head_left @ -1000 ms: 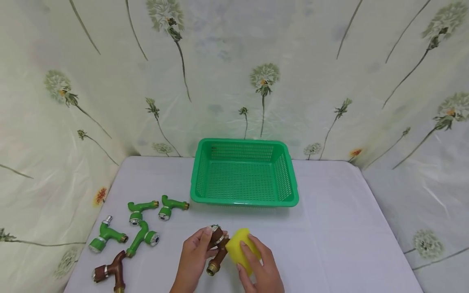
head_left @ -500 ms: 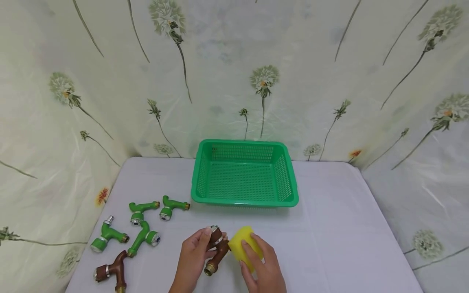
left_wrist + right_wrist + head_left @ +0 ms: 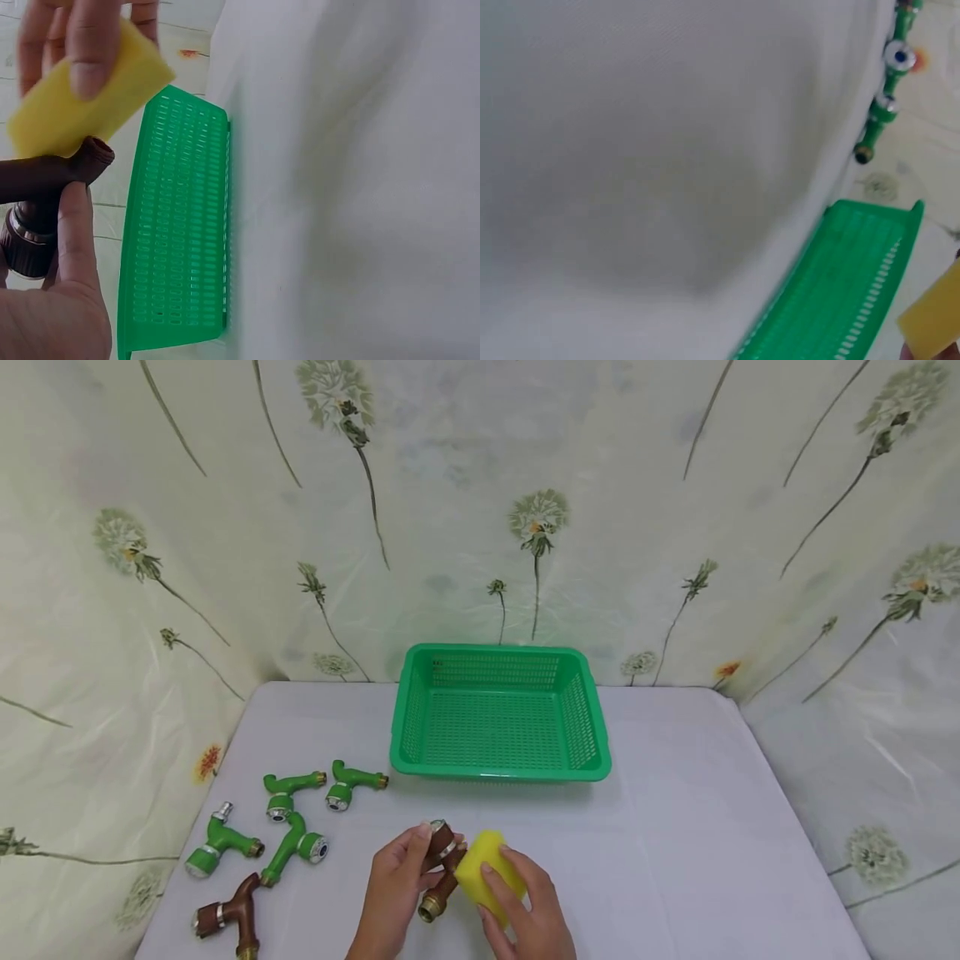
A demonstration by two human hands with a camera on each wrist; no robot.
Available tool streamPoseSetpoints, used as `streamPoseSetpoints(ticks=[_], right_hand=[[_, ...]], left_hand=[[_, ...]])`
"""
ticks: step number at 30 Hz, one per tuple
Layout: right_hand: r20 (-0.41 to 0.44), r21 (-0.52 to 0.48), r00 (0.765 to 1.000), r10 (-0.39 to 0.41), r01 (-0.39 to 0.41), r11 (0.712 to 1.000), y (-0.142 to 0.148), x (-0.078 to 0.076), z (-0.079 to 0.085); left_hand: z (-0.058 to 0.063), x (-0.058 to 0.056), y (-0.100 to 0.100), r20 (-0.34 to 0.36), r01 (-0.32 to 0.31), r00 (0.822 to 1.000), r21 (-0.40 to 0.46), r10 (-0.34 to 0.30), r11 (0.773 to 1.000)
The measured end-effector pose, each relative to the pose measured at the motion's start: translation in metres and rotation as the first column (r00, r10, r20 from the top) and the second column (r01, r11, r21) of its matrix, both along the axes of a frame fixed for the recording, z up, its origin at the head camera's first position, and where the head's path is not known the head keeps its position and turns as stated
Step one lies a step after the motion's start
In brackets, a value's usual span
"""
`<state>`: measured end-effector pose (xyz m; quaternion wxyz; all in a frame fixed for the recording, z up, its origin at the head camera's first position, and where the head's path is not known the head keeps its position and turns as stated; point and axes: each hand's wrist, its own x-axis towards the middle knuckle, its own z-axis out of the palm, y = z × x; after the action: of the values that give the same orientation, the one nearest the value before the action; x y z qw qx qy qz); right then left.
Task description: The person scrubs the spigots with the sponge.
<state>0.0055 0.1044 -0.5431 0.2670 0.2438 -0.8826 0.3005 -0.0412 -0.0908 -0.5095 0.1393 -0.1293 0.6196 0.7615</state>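
Observation:
In front of the basket my left hand point(image 3: 397, 881) holds a brown tap point(image 3: 442, 868) by its knob end, thumb on the near side. The tap's brass threaded end points down toward me. My right hand point(image 3: 528, 902) grips a yellow sponge point(image 3: 487, 872) and presses it against the tap's spout side. In the left wrist view the sponge point(image 3: 94, 94) touches the brown spout point(image 3: 90, 159), with a finger of the left hand point(image 3: 75, 247) under the spout. Only a corner of the sponge point(image 3: 934, 315) shows in the right wrist view.
A green plastic basket point(image 3: 501, 773) stands at the back middle of the white-covered table point(image 3: 675, 827). At the left lie several green taps, one of them point(image 3: 221, 842) with a silver nozzle, and another brown tap point(image 3: 238, 910). A flowered sheet point(image 3: 450, 527) hangs behind.
The sponge moved slightly right, away from the tap, then back left against it with my right hand. My left hand keeps the brown tap in nearly the same place.

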Motion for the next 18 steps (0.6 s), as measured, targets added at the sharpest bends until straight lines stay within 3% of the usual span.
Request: streamPoseSetpoints(ticks=[5, 9, 13, 15, 18], right_hand=[[0.028, -0.011, 0.997, -0.066, 0.066, 0.998, 0.007, -0.001, 0.000], [-0.087, -0.085, 0.996, 0.031, -0.038, 0.996, 0.000, 0.005, 0.001], [-0.226, -0.076, 0.965, 0.133, -0.154, 0.985, -0.009, 0.006, -0.004], [-0.258, -0.059, 0.956, 0.139, -0.160, 0.985, -0.010, 0.004, -0.008], [-0.251, -0.041, 0.961, 0.115, -0.129, 0.991, -0.007, 0.000, -0.015]], left_hand=[[0.001, -0.002, -0.003, 0.011, -0.009, 1.000, -0.001, 0.009, 1.000], [0.001, -0.002, -0.003, 0.005, -0.026, 1.000, 0.037, 0.026, 0.999], [0.002, -0.001, -0.002, 0.009, -0.035, 0.999, 0.113, 0.034, 0.993], [0.002, -0.001, -0.002, 0.016, -0.037, 0.999, 0.124, 0.035, 0.992], [0.003, -0.001, -0.001, 0.027, -0.044, 0.999, 0.078, 0.042, 0.996]])
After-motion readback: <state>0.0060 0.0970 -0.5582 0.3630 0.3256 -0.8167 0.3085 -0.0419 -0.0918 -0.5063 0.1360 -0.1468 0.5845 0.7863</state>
